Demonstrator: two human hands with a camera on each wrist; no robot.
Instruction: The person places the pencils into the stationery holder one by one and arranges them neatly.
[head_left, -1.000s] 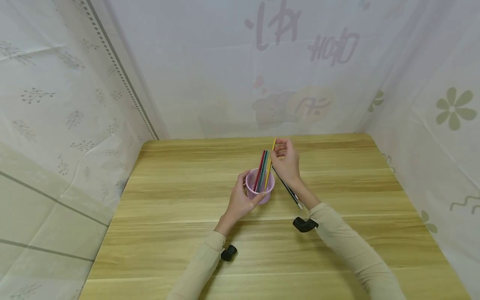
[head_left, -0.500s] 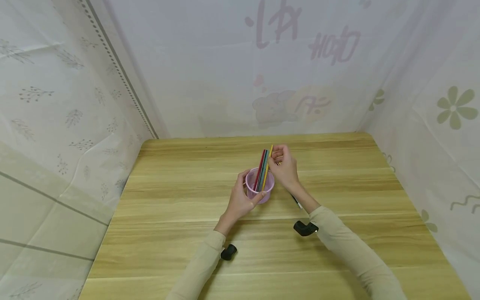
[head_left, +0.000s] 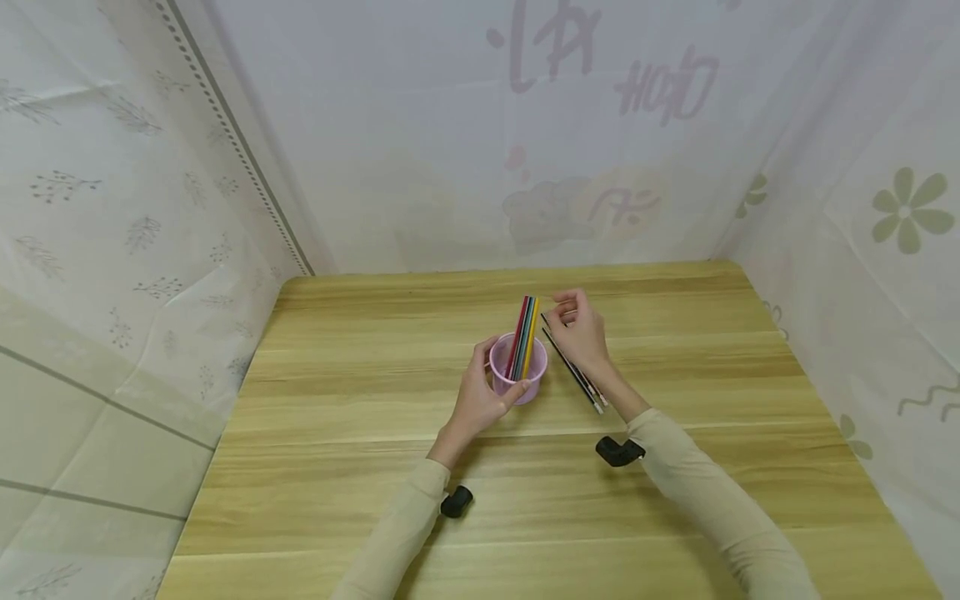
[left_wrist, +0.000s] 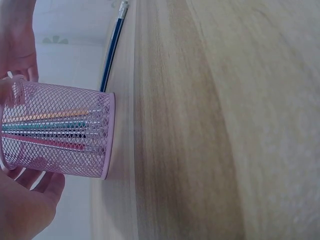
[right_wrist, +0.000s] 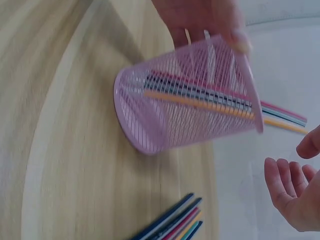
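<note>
My left hand [head_left: 480, 400] grips a pink mesh pencil cup [head_left: 528, 395], its thumb over the near rim and fingers around the side. Several pencils [head_left: 522, 333] lean together in the cup, red, dark, teal and yellow, with their upper ends rising above the rim. Just right of those ends is my right hand [head_left: 583, 333]; in the right wrist view its loosely bent fingers [right_wrist: 285, 177] hold nothing. Below that hand, a bunch of pencils [right_wrist: 175, 220] lies on the table. Part of the bunch is hidden under the right hand in the head view.
The wooden table [head_left: 337, 467] ends at the back against a pale printed curtain [head_left: 420, 167]. More printed cloth [head_left: 900, 275] hangs along the right and left sides. A black wrist camera [head_left: 619, 451] is on the right sleeve, another [head_left: 457, 502] on the left.
My right hand lowered the yellow pencil into the cup beside the others, let go of it and moved off to the right. The left hand stayed on the cup.
</note>
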